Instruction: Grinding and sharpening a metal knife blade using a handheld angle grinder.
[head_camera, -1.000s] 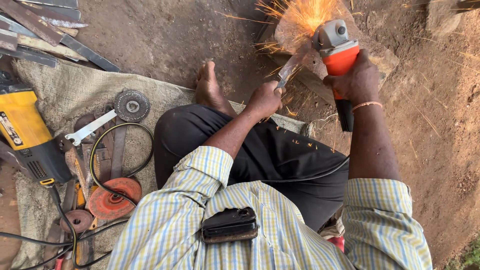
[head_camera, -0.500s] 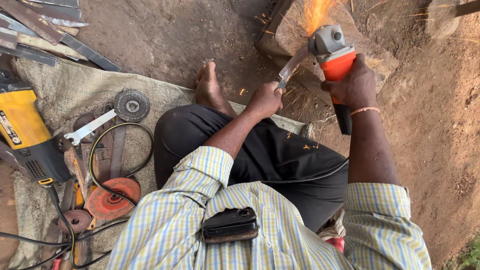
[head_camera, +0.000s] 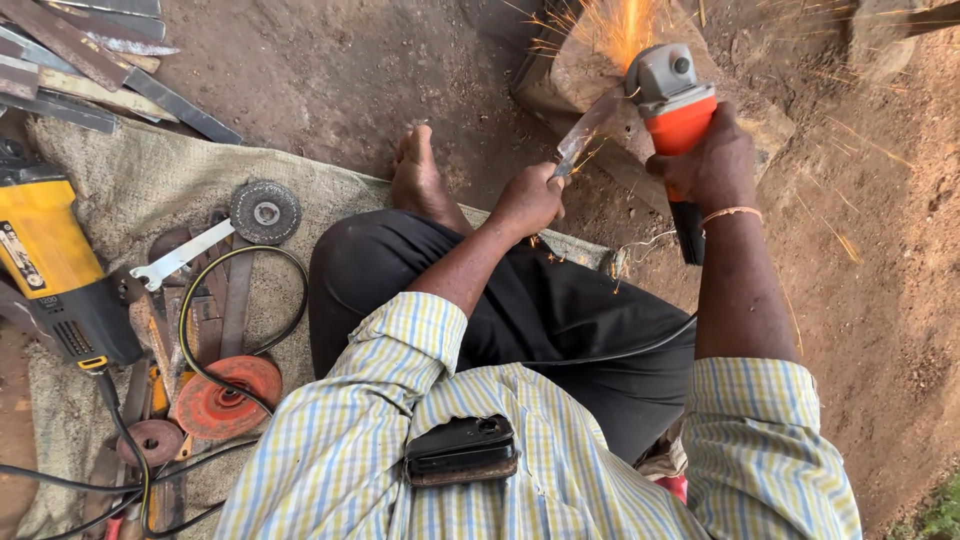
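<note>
Ideally the right hand (head_camera: 712, 165), wrapped around the orange grinder (head_camera: 672, 95) at one o'clock, keeps light, even pressure while the left hand (head_camera: 527, 198) clenches the metal blade (head_camera: 585, 135) against the stone (head_camera: 600, 70), sparks flying toward twelve.

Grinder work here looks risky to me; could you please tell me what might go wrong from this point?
1. The left hand holds the blade bare, close to the grinder; a slip could cut the fingers.
2. Sparks spray widely, and the bare foot lies near; burns seem possible.
3. The cord crosses the lap and might snag the right hand.
</note>
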